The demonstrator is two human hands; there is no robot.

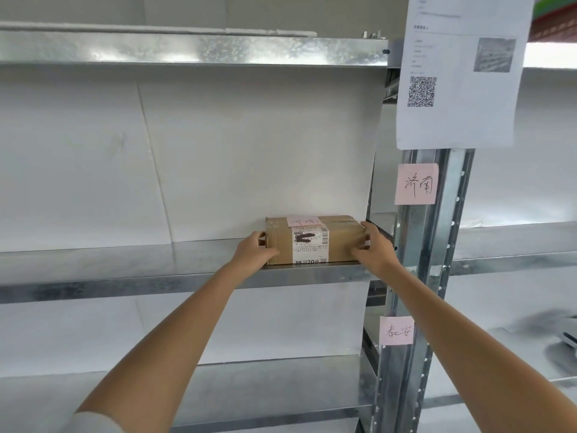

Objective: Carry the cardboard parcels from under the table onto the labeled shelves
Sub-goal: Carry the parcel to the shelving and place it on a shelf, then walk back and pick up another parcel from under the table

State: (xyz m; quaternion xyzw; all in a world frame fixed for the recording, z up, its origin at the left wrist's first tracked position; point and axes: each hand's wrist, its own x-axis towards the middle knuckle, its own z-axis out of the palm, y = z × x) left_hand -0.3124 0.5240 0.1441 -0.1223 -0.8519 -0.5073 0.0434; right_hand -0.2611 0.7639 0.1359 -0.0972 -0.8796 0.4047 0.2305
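A brown cardboard parcel [340, 242] rests on the middle metal shelf [125, 270], near its right end. It carries a white shipping label on its front and a pink handwritten note on top. My left hand [254, 250] grips the parcel's left end and my right hand [373, 246] grips its right end. A pink handwritten shelf label [416, 183] is stuck on the steel upright [437, 245] just right of this shelf.
A second pink label [396, 330] marks the lower shelf [265, 389]. A printed sheet with a QR code [462, 70] hangs on the upright above. White board backs the shelves. Another shelf bay lies to the right, holding a blurred white object [569, 334].
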